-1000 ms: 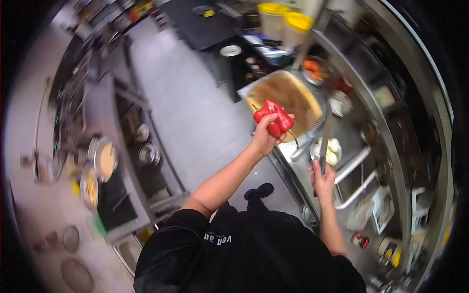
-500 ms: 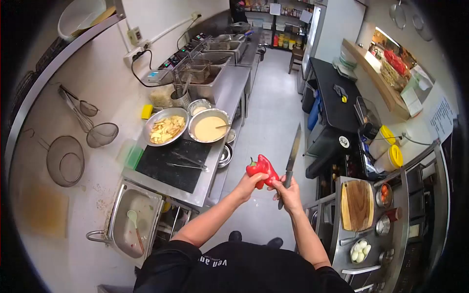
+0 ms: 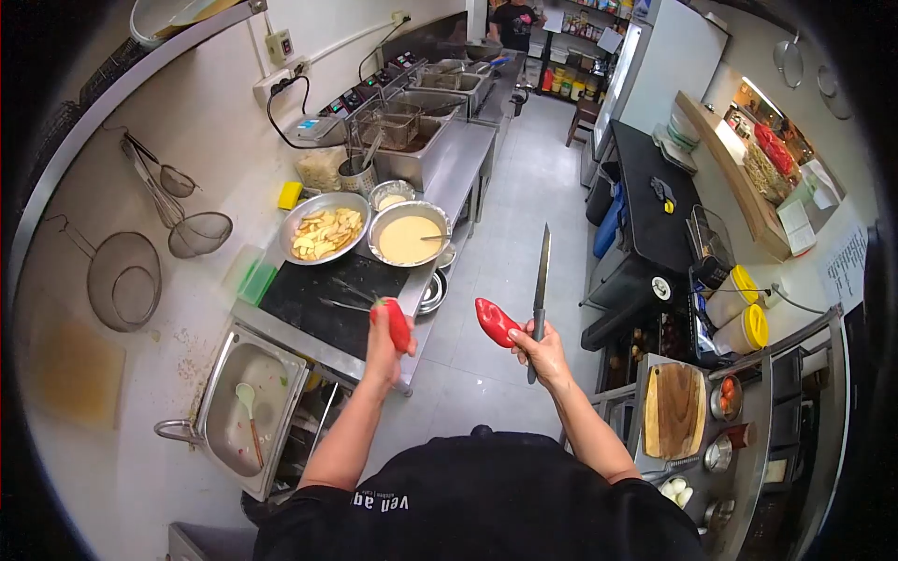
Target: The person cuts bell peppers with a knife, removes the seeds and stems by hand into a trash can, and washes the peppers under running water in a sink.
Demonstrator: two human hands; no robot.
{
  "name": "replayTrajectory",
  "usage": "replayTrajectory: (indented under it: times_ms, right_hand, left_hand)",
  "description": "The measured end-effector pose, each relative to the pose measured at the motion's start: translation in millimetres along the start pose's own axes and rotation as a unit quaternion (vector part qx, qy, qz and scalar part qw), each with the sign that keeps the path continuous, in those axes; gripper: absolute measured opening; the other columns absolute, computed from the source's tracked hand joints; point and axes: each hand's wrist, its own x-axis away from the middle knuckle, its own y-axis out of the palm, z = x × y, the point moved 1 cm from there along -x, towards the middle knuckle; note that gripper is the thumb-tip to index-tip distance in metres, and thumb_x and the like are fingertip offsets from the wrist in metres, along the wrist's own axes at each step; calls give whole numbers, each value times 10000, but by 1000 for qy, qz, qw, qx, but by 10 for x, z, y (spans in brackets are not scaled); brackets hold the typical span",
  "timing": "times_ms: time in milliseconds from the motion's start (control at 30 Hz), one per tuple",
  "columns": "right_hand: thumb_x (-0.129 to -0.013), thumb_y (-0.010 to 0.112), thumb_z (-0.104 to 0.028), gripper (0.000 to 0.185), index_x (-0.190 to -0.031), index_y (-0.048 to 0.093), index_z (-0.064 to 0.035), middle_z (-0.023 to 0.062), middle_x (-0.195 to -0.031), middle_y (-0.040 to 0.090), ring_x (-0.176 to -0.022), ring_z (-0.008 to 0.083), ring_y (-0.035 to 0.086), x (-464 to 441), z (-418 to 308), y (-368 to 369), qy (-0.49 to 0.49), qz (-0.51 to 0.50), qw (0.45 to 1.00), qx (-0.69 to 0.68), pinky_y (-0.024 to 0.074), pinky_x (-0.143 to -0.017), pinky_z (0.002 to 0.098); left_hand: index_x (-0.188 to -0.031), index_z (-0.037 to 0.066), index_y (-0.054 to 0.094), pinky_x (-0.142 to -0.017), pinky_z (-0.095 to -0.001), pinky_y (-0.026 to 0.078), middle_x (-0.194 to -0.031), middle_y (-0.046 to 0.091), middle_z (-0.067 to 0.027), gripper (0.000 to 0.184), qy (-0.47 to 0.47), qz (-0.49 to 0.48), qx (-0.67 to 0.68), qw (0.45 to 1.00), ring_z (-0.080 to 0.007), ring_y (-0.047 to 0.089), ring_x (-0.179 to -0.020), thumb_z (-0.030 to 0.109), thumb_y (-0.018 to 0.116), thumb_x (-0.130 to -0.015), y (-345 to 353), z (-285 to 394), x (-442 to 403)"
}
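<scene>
Left hand (image 3: pixel 382 352) closed round red pepper (image 3: pixel 398 326), left of centre; right hand (image 3: pixel 544 353), well apart, gripping knife (image 3: pixel 542 280) blade-up plus second pepper (image 3: pixel 496 323), mid-frame. Both held out forward, angled inward.

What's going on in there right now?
A person stands in a kitchen, a red pepper in the left grip. The right grip holds a second red pepper and a knife, blade pointing away. Both peppers are held in the air, apart. A wooden board lies off to the right, neither pepper on it.
</scene>
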Motion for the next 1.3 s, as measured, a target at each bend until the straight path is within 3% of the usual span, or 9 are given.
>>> replayTrajectory:
  times_ms: [33,167,333,600,667,867,1033,1200,1300]
  right_hand:
    - [-772,736,-85,324,-869,428,-72,132,-869,610,-585,140,591,-24,-8,-26,-5,-8,1000,3,425,-419,236]
    - [-774,737,-86,325,-868,426,-67,136,-878,613,-595,142,584,-114,-79,-125,-4,-45,999,13,450,-456,248]
    - [-775,738,-92,328,-881,428,-76,118,-841,612,-590,129,573,-251,-251,-140,12,-123,992,23,455,-480,249]
    - [-761,764,-150,347,-886,453,-60,56,-754,593,-586,107,567,-502,-28,141,9,-233,970,72,439,-465,223]
    - [-768,741,-70,333,-856,420,-91,87,-813,601,-580,104,547,-443,-13,186,39,-267,958,100,430,-463,235]
    - [-769,761,-204,338,-886,475,-67,23,-669,557,-565,80,538,-374,212,8,64,-265,960,68,406,-445,218]
    - [-786,739,-305,364,-922,484,-83,19,-701,557,-543,75,504,-401,283,-281,126,-182,967,127,395,-452,228]
    - [-825,686,-327,459,-1082,483,-5,83,-787,594,-488,85,454,-424,415,-271,177,-251,948,-79,362,-421,205]
    - [-828,668,-375,519,-1104,480,22,127,-819,610,-509,95,475,-323,513,73,164,-303,935,-89,366,-422,212]
  left_hand:
    - [-1123,151,441,-401,-298,407,-753,529,-55,529,-15,22,16,1000,-175,487,-446,619,304,-919,29,35,6]
    - [-1057,103,506,-475,-324,464,-817,567,-78,463,-52,20,111,992,-205,552,-523,532,398,-922,34,-39,36]
    - [-1114,31,526,-643,-354,519,-925,606,-125,336,-58,33,35,997,-232,608,-707,257,432,-885,79,-233,161]
    - [-1262,34,376,-639,-382,538,-839,591,-146,414,-124,109,-6,986,-258,609,-728,57,411,-850,-100,-493,453]
    - [-1274,33,369,-606,-352,539,-819,598,-141,440,-89,136,-27,986,-232,608,-721,20,426,-837,-32,-441,513]
    - [-1245,79,417,-471,-298,492,-800,604,-89,315,-85,161,-123,976,-178,579,-610,202,434,-955,50,-408,467]
    - [-1028,78,562,-374,-250,367,-609,531,-26,349,-90,249,-6,964,-124,483,-445,404,553,-901,76,-366,459]
    - [-801,97,564,-495,-298,445,-651,530,-18,176,-73,227,2,971,-156,525,-535,234,673,-821,-577,-451,614]
    - [-818,79,560,-532,-327,487,-675,555,-46,125,-28,353,30,935,-185,560,-557,162,654,-815,-1207,-472,769]
